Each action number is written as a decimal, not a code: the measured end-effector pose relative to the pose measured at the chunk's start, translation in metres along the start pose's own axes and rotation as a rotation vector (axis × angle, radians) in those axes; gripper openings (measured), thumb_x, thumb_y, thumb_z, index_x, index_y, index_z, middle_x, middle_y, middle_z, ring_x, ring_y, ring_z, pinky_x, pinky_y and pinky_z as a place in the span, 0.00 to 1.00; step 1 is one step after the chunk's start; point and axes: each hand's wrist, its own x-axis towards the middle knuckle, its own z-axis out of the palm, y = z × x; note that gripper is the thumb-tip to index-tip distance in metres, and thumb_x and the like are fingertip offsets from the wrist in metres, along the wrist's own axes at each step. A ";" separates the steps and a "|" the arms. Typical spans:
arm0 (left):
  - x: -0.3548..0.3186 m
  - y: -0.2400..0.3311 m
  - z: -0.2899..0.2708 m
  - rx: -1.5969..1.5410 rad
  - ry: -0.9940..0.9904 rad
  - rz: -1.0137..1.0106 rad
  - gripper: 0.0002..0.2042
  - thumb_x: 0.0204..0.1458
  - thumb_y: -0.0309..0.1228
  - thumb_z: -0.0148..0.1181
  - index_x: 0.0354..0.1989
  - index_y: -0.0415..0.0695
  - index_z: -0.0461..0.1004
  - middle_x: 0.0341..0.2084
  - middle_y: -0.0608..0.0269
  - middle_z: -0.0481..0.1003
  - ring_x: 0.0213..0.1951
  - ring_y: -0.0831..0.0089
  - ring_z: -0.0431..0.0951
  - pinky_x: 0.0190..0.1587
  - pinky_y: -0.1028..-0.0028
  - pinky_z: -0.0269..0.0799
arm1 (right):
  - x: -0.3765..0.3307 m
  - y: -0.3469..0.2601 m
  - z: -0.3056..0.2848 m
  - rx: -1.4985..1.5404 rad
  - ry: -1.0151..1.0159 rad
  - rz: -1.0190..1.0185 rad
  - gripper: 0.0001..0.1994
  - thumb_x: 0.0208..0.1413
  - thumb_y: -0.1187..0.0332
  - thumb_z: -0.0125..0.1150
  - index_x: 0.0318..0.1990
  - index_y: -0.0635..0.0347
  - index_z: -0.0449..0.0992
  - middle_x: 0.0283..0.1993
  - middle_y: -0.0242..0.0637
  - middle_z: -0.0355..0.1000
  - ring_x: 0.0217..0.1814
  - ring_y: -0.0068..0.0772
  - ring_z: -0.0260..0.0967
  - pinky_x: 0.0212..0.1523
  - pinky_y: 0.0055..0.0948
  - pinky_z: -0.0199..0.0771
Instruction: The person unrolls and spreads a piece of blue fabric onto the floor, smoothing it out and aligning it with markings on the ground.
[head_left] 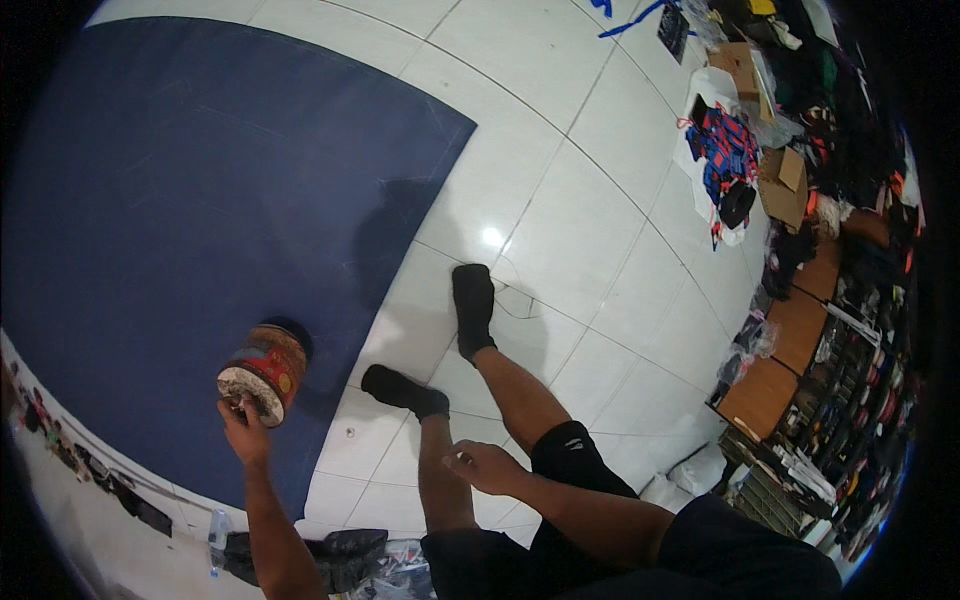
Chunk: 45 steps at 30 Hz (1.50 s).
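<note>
A worn red and brown round tin (pixel 273 358) is at the lower left, over the dark blue sheet (pixel 200 200). Its pale, rough-looking top faces up toward me, with a dark patch in the middle. My left hand (pixel 243 428) has its fingers closed at that top; what exactly they grip is partly hidden behind them. Above my left shin, my right hand (pixel 487 467) is held with bent fingers. A small white piece (pixel 462 457) shows at its fingertips, too small to name.
White floor tiles (pixel 590 240) surround the sheet, and my feet in black socks (pixel 473 300) stand beside its edge. At right are folded patterned cloth (pixel 728 150), cardboard boxes (pixel 783 190) and a crowded shelf (pixel 765 395). A clear bottle (pixel 217 540) and black plastic bags (pixel 345 550) lie at the bottom.
</note>
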 end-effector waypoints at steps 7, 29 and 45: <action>0.038 -0.065 -0.018 0.187 0.143 -0.130 0.31 0.64 0.45 0.53 0.70 0.40 0.56 0.60 0.37 0.71 0.59 0.43 0.74 0.59 0.54 0.71 | 0.012 0.023 0.004 -0.074 -0.028 0.056 0.26 0.65 0.44 0.52 0.54 0.57 0.76 0.42 0.47 0.79 0.45 0.45 0.78 0.48 0.40 0.76; -0.028 -0.048 -0.061 0.494 0.082 -0.090 0.30 0.60 0.41 0.60 0.65 0.35 0.61 0.57 0.34 0.63 0.59 0.35 0.65 0.61 0.48 0.64 | 0.002 -0.034 -0.036 0.149 0.123 -0.001 0.25 0.65 0.44 0.52 0.52 0.59 0.77 0.45 0.49 0.79 0.47 0.47 0.79 0.49 0.41 0.76; -0.059 0.199 -0.072 0.228 -0.387 0.154 0.16 0.60 0.32 0.60 0.49 0.32 0.73 0.43 0.42 0.76 0.46 0.52 0.78 0.51 0.60 0.72 | 0.050 -0.044 -0.157 0.303 0.413 -0.261 0.19 0.63 0.56 0.62 0.51 0.62 0.77 0.40 0.47 0.78 0.42 0.44 0.77 0.45 0.39 0.76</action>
